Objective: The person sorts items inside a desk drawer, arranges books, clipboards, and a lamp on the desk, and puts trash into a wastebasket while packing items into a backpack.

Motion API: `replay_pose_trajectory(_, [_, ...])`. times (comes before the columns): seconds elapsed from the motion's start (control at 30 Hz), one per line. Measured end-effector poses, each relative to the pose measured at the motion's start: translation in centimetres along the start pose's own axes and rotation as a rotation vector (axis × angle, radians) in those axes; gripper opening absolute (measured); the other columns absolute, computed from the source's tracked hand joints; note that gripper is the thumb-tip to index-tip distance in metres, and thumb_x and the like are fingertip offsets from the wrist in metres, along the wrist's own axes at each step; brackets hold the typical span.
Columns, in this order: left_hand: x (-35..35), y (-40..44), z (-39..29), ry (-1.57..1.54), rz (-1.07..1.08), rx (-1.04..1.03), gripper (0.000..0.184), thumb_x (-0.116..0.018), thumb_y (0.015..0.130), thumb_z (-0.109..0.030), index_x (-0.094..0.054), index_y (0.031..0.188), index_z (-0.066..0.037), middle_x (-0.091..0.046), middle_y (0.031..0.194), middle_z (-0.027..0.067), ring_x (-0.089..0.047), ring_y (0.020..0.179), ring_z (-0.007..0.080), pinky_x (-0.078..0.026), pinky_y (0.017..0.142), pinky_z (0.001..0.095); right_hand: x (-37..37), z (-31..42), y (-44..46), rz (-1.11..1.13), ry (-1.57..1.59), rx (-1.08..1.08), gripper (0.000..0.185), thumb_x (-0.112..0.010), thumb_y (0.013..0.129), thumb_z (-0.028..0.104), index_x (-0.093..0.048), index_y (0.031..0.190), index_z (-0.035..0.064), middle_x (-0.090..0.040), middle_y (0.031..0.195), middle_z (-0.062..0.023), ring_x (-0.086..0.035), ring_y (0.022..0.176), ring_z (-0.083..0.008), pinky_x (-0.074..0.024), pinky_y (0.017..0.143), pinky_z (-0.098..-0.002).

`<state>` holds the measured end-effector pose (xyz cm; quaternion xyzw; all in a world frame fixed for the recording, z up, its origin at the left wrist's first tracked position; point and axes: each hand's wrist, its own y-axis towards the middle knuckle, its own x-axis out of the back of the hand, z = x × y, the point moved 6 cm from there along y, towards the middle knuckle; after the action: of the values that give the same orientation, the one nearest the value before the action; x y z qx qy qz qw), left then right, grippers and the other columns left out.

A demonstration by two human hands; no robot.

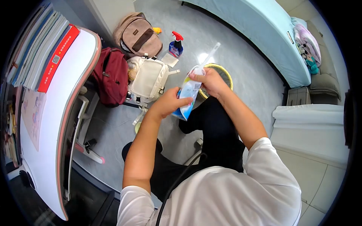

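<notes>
In front of my knees I hold a blue and white plastic packet (187, 98) tilted upward. My left hand (168, 101) is closed on its lower left side, with the thumb lying across the front. My right hand (212, 81) pinches the packet's upper end. From that end a long, whitish, translucent strip or handle (211, 53) sticks up and to the right; its kind is not clear. Behind my right hand, partly hidden, stands a bin with a yellow rim (228, 75).
A spray bottle with a red trigger (176, 46) stands on the grey floor near a pale card (169, 60). Brown (140, 35), cream (148, 79) and dark red (111, 77) backpacks sit left of it. A white desk (49, 124) with books is at left, a light-blue-covered bed (260, 30) at upper right.
</notes>
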<state>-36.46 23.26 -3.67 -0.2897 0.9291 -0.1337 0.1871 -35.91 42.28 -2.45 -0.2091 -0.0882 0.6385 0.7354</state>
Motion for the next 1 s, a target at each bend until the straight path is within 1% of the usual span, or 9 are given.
replay_pose_trajectory(0.07, [1.1, -0.6, -0.4, 0.31, -0.088, 0.025, 0.036, -0.079, 0.092, -0.017, -0.067, 0.119, 0.005, -0.074, 0.102, 0.0089, -0.07, 0.086, 0.0138, -0.056, 0.075, 0.0295, 1.6, 0.4, -0.1, -0.125, -0.075, 0.004, 0.015, -0.079, 0.094, 0.014, -0.075, 0.105, 0.0053, -0.075, 0.093, -0.0009, -0.067, 0.078, -0.0104, -0.0469, 0.064, -0.0249])
replay_pose_trajectory(0.17, [1.0, -0.1, 0.3, 0.13, -0.07, -0.113, 0.032, -0.083, 0.089, -0.019, -0.071, 0.108, 0.004, -0.072, 0.095, 0.0059, -0.066, 0.081, 0.0113, -0.054, 0.07, 0.029, 1.5, 0.6, -0.4, -0.142, -0.008, 0.012, 0.015, -0.081, 0.093, 0.015, -0.075, 0.103, 0.0053, -0.074, 0.089, 0.0002, -0.065, 0.072, -0.0089, -0.0434, 0.06, -0.025])
replay_pose_trajectory(0.27, [1.2, 0.6, 1.0, 0.206, -0.178, -0.118, 0.03, -0.083, 0.089, -0.02, -0.072, 0.104, 0.004, -0.072, 0.09, 0.0054, -0.066, 0.082, 0.0102, -0.053, 0.07, 0.0284, 1.9, 1.1, 0.0, -0.149, -0.089, 0.049, 0.021, -0.08, 0.095, 0.017, -0.072, 0.107, 0.0024, -0.074, 0.094, -0.0039, -0.069, 0.079, -0.0134, -0.0522, 0.067, -0.0288])
replay_pose_trajectory(0.37, [1.5, 0.9, 0.8, 0.221, -0.237, -0.136, 0.043, -0.088, 0.083, -0.02, -0.07, 0.113, 0.005, -0.075, 0.099, 0.0098, -0.07, 0.078, 0.016, -0.057, 0.073, 0.0319, 2.3, 1.5, 0.5, -0.173, -0.101, 0.075, 0.022, -0.081, 0.094, 0.018, -0.072, 0.106, 0.002, -0.074, 0.093, -0.0042, -0.069, 0.078, -0.0136, -0.0513, 0.066, -0.0287])
replay_pose_trajectory(0.43, [1.3, -0.2, -0.2, -0.038, -0.256, -0.044, 0.05, -0.09, 0.082, -0.017, -0.066, 0.12, 0.005, -0.074, 0.104, 0.0095, -0.071, 0.082, 0.0159, -0.058, 0.075, 0.0314, 2.4, 1.8, 0.7, -0.187, -0.076, 0.092, 0.021, -0.082, 0.092, 0.018, -0.073, 0.103, 0.0025, -0.073, 0.089, -0.0027, -0.066, 0.073, -0.0114, -0.0462, 0.062, -0.0269])
replay_pose_trajectory(0.57, [1.1, -0.5, 0.2, -0.292, -0.212, 0.088, 0.064, -0.091, 0.081, -0.011, -0.057, 0.132, 0.005, -0.072, 0.111, 0.0094, -0.072, 0.092, 0.0162, -0.061, 0.078, 0.033, 2.3, 1.9, -0.1, -0.212, 0.073, 0.088, 0.018, -0.08, 0.094, 0.016, -0.073, 0.104, 0.0033, -0.074, 0.093, -0.0036, -0.069, 0.079, -0.0138, -0.0502, 0.066, -0.028])
replay_pose_trajectory(0.77, [0.9, 0.9, 2.2, -0.633, -0.28, 0.018, 0.049, -0.085, 0.087, -0.006, -0.058, 0.128, 0.002, -0.072, 0.111, 0.0107, -0.073, 0.096, 0.0207, -0.063, 0.084, 0.0367, 3.2, 1.1, -0.2, -0.295, 0.226, 0.141, 0.018, -0.078, 0.096, 0.017, -0.072, 0.107, 0.0036, -0.074, 0.098, -0.0046, -0.07, 0.084, -0.0148, -0.0529, 0.071, -0.029])
replay_pose_trajectory(0.87, [0.2, 0.7, 2.0, -0.64, -0.223, 0.003, 0.042, -0.078, 0.094, -0.007, -0.058, 0.131, -0.001, -0.071, 0.117, 0.0103, -0.073, 0.101, 0.023, -0.061, 0.093, 0.039, 3.2, 1.0, 0.0, -0.319, 0.279, 0.178, 0.02, -0.077, 0.097, 0.018, -0.07, 0.11, 0.0036, -0.073, 0.099, -0.0046, -0.07, 0.085, -0.015, -0.0533, 0.072, -0.0288])
replay_pose_trajectory(1.0, [0.9, 0.9, 1.2, -0.647, -0.317, -0.11, 0.035, -0.076, 0.096, -0.006, -0.06, 0.127, -0.001, -0.072, 0.116, 0.0115, -0.073, 0.099, 0.0228, -0.062, 0.091, 0.0389, 3.3, 2.0, 0.1, -0.306, 0.232, 0.209, 0.023, -0.077, 0.098, 0.02, -0.069, 0.112, 0.0036, -0.073, 0.098, -0.0045, -0.07, 0.088, -0.0157, -0.0545, 0.074, -0.0291])
